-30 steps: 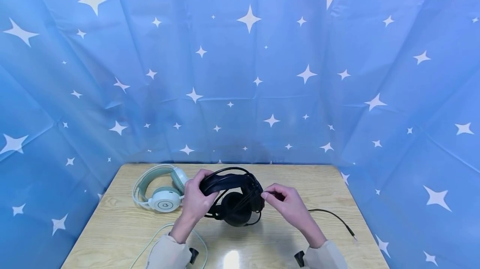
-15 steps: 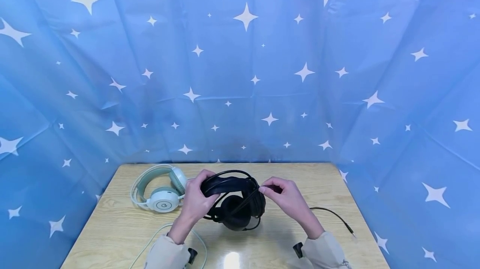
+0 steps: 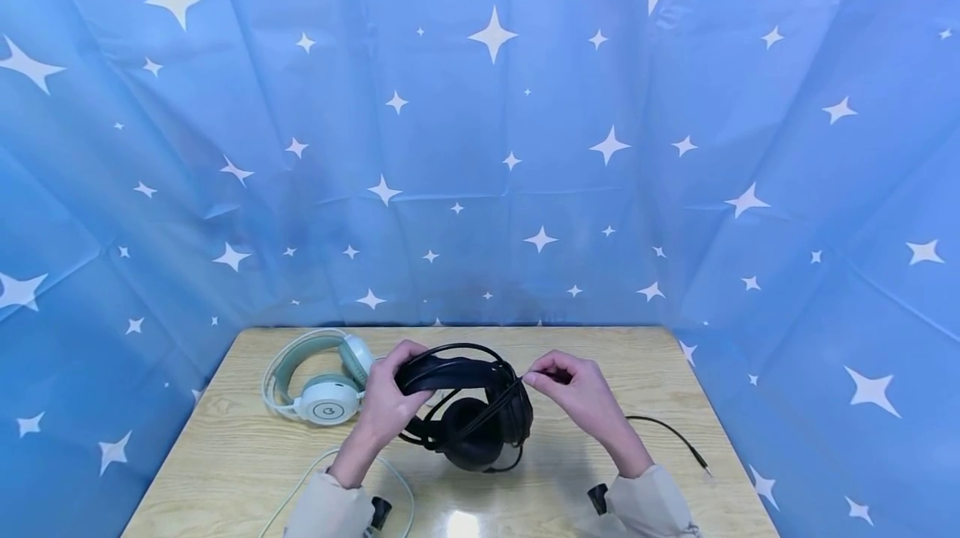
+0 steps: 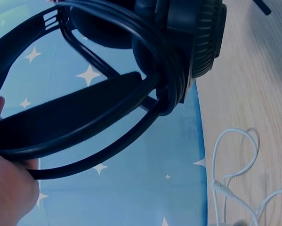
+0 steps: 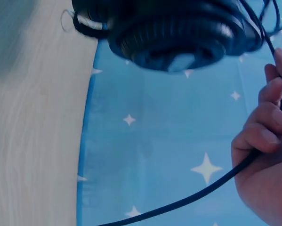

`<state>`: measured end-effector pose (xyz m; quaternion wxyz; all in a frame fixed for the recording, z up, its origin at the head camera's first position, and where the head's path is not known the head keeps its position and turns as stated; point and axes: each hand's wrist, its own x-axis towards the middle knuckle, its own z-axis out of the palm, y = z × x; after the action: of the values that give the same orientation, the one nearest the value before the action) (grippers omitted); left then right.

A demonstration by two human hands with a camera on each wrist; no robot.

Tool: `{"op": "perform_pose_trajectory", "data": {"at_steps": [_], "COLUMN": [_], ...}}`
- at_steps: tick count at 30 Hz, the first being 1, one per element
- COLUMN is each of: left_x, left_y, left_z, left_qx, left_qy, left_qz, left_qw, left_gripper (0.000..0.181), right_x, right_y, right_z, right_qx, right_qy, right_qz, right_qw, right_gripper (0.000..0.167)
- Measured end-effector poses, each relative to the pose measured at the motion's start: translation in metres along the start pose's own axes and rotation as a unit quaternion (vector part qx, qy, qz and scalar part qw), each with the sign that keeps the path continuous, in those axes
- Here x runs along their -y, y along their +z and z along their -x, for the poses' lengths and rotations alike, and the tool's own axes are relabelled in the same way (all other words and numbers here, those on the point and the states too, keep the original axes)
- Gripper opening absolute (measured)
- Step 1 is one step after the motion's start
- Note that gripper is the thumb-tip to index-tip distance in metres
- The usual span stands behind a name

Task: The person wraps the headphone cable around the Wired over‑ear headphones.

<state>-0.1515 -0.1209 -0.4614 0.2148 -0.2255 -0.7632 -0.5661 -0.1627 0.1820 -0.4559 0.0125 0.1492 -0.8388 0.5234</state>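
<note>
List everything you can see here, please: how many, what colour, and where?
table: one, light wood, lower middle
backdrop: count unclear, blue with white stars, behind and both sides
black headphones: one, black, over the middle of the table
pale headphones: one, white and mint, table's far left
black cable: count unclear, black, at the right hand; a plug end lies farther right
pale cable: count unclear, whitish, table's near left
dark pieces: two, black, near the head view's bottom edge
sleeves: two, cream, bottom
left hand: one, bare, gripping the black headphones
right hand: one, bare, pinching the black cable
</note>
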Motion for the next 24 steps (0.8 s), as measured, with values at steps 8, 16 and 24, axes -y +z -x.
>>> {"op": "perform_pose_trajectory", "data": {"at_steps": [8,16,24], "left_x": [0.001,0.005,0.014], "left_y": [-0.012,-0.018,-0.017], "left_z": [-0.005,-0.007,-0.006], "left_qx": [0.055,0.114,0.162], "left_qy": [-0.049,-0.076,-0.068], "left_qz": [0.094,0.217,0.402], "left_qw": [0.9928,0.9666,0.8985], "left_gripper": [0.032,0.023,0.04], "right_x": [0.007,0.003,0.004], "right_y": [-0.007,-0.006,-0.003], "right_z": [-0.005,-0.013,-0.02], "right_qx": [0.015,0.04,0.066], "right_qy": [-0.069,-0.064,-0.089], "right_qz": [0.019,-0.038,-0.099], "right_qw": [0.9973,0.9964,0.9889], "right_gripper": [0.011,0.011,0.008]}}
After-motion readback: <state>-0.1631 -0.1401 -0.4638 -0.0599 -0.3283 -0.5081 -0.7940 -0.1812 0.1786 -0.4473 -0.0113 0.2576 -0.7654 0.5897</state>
